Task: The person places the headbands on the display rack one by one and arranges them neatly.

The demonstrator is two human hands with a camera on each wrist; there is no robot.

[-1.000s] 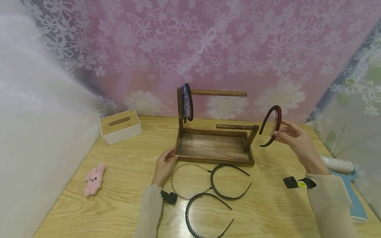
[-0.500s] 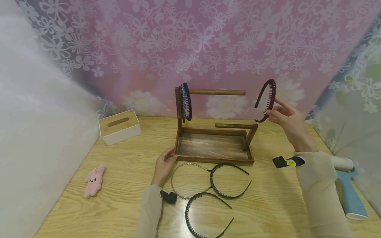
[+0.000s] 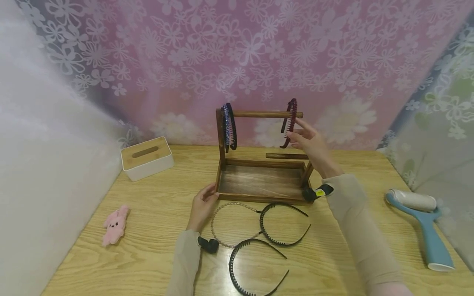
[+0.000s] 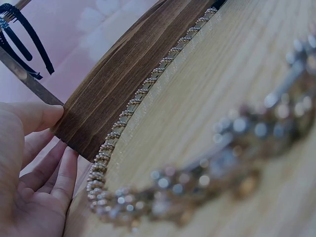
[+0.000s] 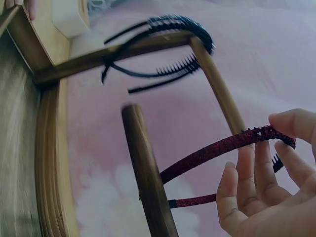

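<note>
With fingers and thumb my right hand [image 3: 314,149] holds a dark red headband [image 3: 292,117] with comb teeth, upright at the right part of the upper rod [image 3: 263,114] of a wooden headband stand [image 3: 219,152]. The rod's tip shows just right of the headband. In the right wrist view, the red headband [image 5: 212,154] crosses in front of the rod. My left hand [image 3: 201,207] grips the front left corner of the stand's tray [image 4: 113,74]. A blue glittery headband [image 3: 226,127] and a black headband [image 3: 232,127] hang at the upper rod's left end.
A beaded ring-like band [image 3: 212,224] and two black toothed headbands [image 3: 263,224] [image 3: 232,267] lie before the stand. The lower rod [image 3: 285,156] points left. A tissue box [image 3: 148,158] and pink plush toy [image 3: 115,226] are left; a blue lint roller [image 3: 431,234] is right.
My right hand has raised the red headband and carried it left, from beside the stand to the upper rod's right part. My left hand stays at the tray corner.
</note>
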